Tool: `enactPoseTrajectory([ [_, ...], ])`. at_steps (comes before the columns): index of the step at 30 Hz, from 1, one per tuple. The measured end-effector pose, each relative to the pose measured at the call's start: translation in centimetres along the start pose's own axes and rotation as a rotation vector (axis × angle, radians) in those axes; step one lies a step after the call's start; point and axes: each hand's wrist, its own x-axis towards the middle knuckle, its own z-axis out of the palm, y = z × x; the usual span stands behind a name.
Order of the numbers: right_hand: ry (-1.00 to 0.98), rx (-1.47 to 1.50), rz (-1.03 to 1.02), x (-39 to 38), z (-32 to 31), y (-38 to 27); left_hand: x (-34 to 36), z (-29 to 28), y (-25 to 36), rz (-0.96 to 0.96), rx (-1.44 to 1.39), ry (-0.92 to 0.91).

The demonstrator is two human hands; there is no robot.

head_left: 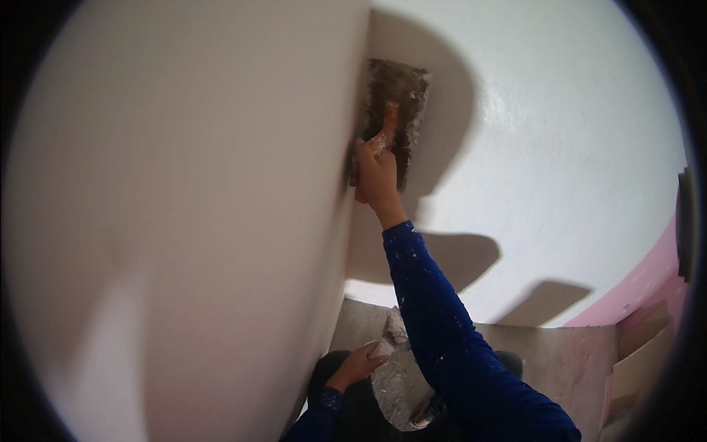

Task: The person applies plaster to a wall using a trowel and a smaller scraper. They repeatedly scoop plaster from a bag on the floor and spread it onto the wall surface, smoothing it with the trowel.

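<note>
My right hand [378,174] is closed round the orange handle of a plastering trowel [409,88]. The trowel's dark, plaster-smeared blade lies against the white wall [552,147], right at the inside corner with the paler left wall [191,191]. Low down near my legs, my left hand [355,366] grips a plaster-caked tool [383,348]; its exact kind is hard to make out. A lump of whitish plaster [396,324] sits at its far side. Both my blue sleeves are flecked with white.
Below my hands is a grey, plaster-spotted floor [567,361]. Flat boards [644,361] lean at the right by a pink wall section [648,276]. A dark object [685,225] stands at the right rim. Shadows of my head and arm fall on the white wall.
</note>
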Motion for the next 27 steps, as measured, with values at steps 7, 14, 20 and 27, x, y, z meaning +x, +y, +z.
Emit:
enactPoseTrajectory([
  [7,0.221,-0.306,-0.164,1.4,0.7,2.0,-0.5,1.1,-0.5,-0.026,0.121,0.017],
  [14,0.288,-0.245,-0.087,2.0,-2.3,1.7,-0.7,-2.0,-1.5,-0.148,0.11,0.038],
  [20,0.293,-0.112,0.049,1.8,-6.1,2.1,0.2,-6.7,-5.8,-0.143,0.204,0.008],
  [27,0.355,-0.046,-0.06,2.3,-5.0,4.0,-0.3,-19.1,-11.9,-0.248,-0.057,-0.082],
])
